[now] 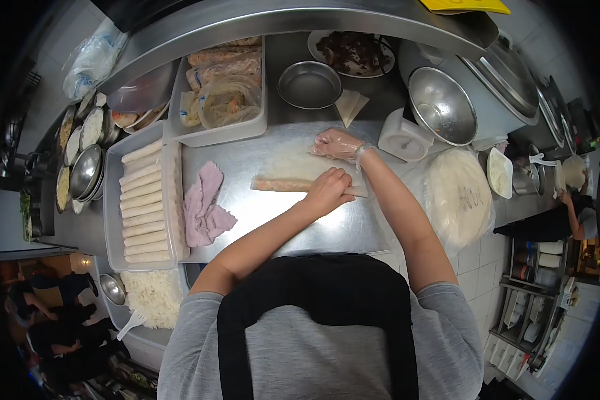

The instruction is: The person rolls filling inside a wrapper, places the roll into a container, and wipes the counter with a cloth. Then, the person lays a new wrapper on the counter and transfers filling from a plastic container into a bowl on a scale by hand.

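Observation:
A thin pale wrapper (290, 159) lies flat on the steel table, with a long strip of filling (280, 184) along its near edge. My left hand (328, 192) is bare and rests on the right end of this roll, its fingers curled and pressed onto it. Above and to the right, my right hand (338, 145) wears a clear plastic glove; its fingers are bent together over the wrapper's far right part, and what they hold, if anything, is hidden. A white triangular sheet (351, 107) lies beyond the right hand.
At left stand a tub (175, 200) of finished rolls and a pink cloth (205, 207). Behind are a tub of bagged food (267, 100), a round metal pan (309, 85) and a scale (404, 137). Bagged round wrappers (457, 193) lie at right. Other people are in the background.

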The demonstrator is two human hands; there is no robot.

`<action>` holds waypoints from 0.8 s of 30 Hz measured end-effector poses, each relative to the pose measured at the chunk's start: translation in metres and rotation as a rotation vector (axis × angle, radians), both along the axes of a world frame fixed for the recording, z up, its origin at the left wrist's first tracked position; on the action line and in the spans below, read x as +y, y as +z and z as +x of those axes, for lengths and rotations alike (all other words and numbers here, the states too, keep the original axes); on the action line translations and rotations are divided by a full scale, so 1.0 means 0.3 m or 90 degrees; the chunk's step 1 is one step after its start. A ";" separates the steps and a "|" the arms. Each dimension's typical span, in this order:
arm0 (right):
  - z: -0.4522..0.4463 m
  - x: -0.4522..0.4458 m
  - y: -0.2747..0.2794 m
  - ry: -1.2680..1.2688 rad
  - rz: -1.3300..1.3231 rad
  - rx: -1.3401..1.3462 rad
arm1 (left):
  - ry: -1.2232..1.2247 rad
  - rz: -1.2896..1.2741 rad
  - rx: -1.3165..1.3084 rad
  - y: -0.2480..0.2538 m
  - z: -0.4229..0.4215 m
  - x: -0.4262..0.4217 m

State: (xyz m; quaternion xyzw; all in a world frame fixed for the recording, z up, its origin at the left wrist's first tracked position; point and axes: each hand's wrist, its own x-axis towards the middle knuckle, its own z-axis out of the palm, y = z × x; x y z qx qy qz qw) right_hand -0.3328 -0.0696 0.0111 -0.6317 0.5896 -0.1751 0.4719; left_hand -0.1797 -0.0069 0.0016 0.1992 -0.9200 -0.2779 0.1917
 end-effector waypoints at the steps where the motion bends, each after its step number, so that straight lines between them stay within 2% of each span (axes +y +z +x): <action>1: 0.003 -0.001 -0.003 0.004 0.000 -0.001 | 0.004 0.000 -0.001 -0.001 0.001 0.001; 4: 0.000 -0.011 -0.007 0.027 -0.040 0.019 | 0.010 0.002 -0.003 -0.011 -0.010 0.001; 6: 0.007 -0.006 -0.010 0.010 -0.026 0.005 | -0.001 -0.058 0.029 -0.021 -0.001 0.015; 10: 0.042 -0.011 0.029 0.027 0.009 -0.006 | -0.031 -0.034 0.087 0.002 0.050 -0.021; 12: 0.098 -0.012 0.060 0.007 -0.196 0.130 | 0.003 -0.048 -0.012 0.023 0.105 -0.038; 16: 0.258 -0.044 0.079 0.015 -0.179 0.140 | 0.084 -0.128 0.018 -0.043 0.125 -0.016; 19: 0.292 -0.070 0.049 0.037 -0.170 0.142 | 0.062 -0.169 0.088 -0.034 0.154 -0.033; 22: 0.272 -0.073 0.039 0.032 -0.128 0.129 | 0.104 -0.099 -0.023 0.005 0.313 -0.098; 24: 0.273 -0.079 0.028 0.026 -0.097 0.127 | 0.113 -0.080 -0.037 0.034 0.407 -0.139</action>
